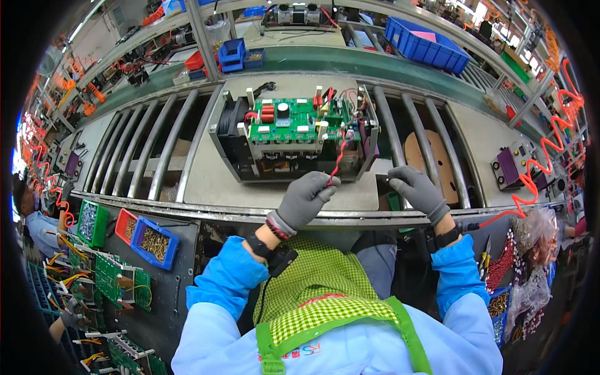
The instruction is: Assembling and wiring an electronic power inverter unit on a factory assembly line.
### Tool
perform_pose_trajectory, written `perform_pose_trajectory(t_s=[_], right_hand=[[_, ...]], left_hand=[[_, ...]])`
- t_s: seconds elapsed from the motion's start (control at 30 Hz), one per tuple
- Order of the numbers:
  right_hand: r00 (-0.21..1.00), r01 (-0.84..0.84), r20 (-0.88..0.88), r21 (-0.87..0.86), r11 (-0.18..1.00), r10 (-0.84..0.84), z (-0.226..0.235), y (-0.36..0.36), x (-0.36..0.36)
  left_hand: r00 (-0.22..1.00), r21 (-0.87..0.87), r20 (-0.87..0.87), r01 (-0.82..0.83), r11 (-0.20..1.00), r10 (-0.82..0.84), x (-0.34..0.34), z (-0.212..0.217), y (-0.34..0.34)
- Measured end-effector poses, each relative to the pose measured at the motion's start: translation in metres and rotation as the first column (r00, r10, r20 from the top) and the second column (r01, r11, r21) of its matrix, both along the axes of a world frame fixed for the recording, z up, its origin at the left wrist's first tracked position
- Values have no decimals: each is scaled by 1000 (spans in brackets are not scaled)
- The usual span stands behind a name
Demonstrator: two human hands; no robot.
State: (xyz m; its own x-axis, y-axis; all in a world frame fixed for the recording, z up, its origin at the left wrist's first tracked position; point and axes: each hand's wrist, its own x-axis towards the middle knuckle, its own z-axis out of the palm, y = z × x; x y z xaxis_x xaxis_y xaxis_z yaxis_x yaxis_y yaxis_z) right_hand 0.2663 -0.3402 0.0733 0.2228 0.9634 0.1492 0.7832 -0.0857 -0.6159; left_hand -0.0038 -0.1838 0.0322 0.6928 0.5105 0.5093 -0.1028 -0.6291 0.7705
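A thin red wire (338, 161) is trailing toward six o'clock from an open grey chassis (294, 134) that is carrying a green circuit board (294, 119).

Clear plastic bags (542, 232) of small parts bulge at the right edge, some holding red pieces, others brownish ones. A pink flat pack (424, 36) lies in the blue crate (451, 55) at the top right. No screens or signs show.

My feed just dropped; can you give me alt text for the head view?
A gloved left hand pinches a red wire from an open metal chassis holding a green circuit board on a roller conveyor. The gloved right hand hovers beside it.
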Motion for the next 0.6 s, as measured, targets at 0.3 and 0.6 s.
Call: perform_pose_trajectory(t_s=[0.3,0.6], right_hand=[[944,76,-324,32,997,-61,-79,128,72],[940,-46,-329,147,988,93,-143,208,98]], left_hand=[[985,274,-112,-99,957,134,34,-59,34],[760,-730,-246,-554,401,602,-65,-67,52]])
